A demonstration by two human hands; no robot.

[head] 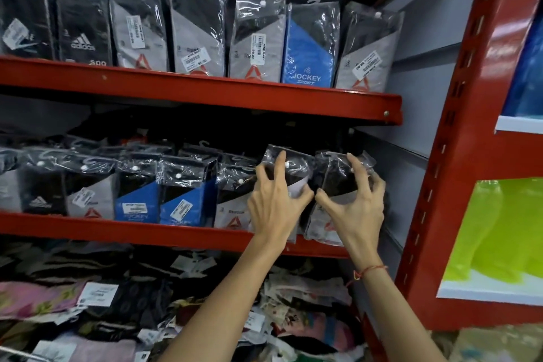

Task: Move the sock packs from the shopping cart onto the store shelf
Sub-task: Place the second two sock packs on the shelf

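Note:
Two black-and-grey sock packs in clear plastic stand at the right end of the middle red shelf (176, 232). My left hand (276, 203) grips the left of the two packs (293, 167), fingers spread over its front. My right hand (355, 206) grips the right pack (335, 173), thumb at its left edge and fingers curled around its right side. Both packs lean slightly back with their lower edges on the shelf. More sock packs (138, 188) line the same shelf to the left. The shopping cart is out of view.
The upper red shelf (205, 88) holds a row of upright sock packs (308, 47). Below, a bin of loose socks and tags (117, 303) fills the bottom level. A red slotted upright (446, 138) and grey side panel (411, 114) close off the right.

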